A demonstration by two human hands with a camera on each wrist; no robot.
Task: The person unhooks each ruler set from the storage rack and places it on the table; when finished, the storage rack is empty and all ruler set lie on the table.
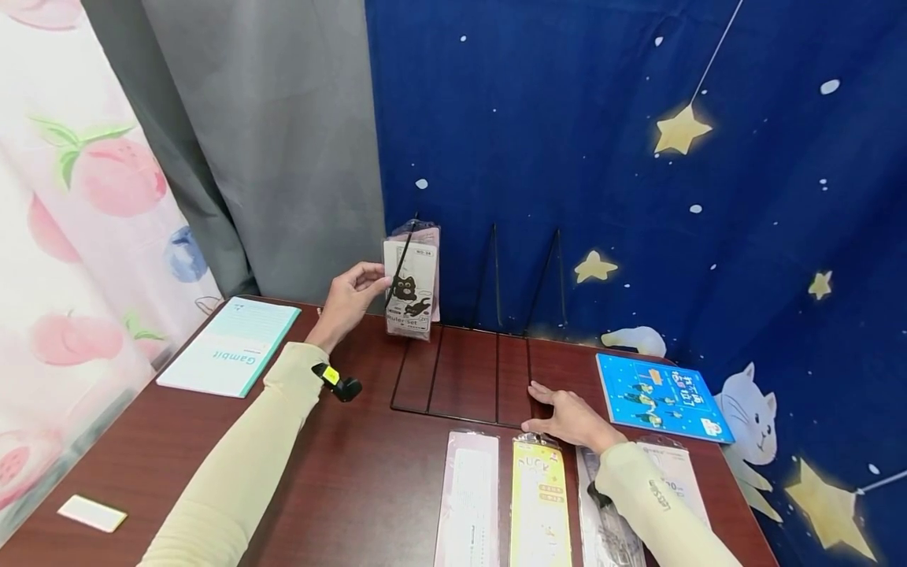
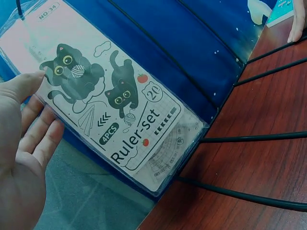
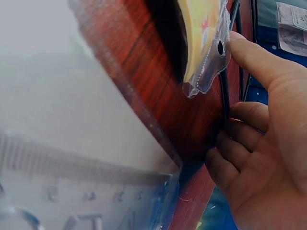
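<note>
A clear-sleeved ruler set [image 1: 411, 287] with black cats on its white card stands upright at the left end of a black wire rack [image 1: 464, 417]. At its left edge, my left hand [image 1: 352, 299] pinches the sleeve, thumb on the front and fingers behind, as the left wrist view shows. Another pinkish package shows behind this ruler set [image 2: 115, 100]. My right hand [image 1: 570, 417] rests at the rack's front right corner, thumb and fingertips touching or very near the wire. In the right wrist view its fingers [image 3: 240, 143] are loosely bent, without a package in them.
Along the front lie a pink package [image 1: 468, 496], a yellow package [image 1: 540, 504], a clear ruler package [image 1: 602, 535] and another pale package [image 1: 676, 472], partly under the right sleeve. A blue book [image 1: 659, 394] lies right, a notebook [image 1: 234, 346] left, a small white block [image 1: 92, 512] front left.
</note>
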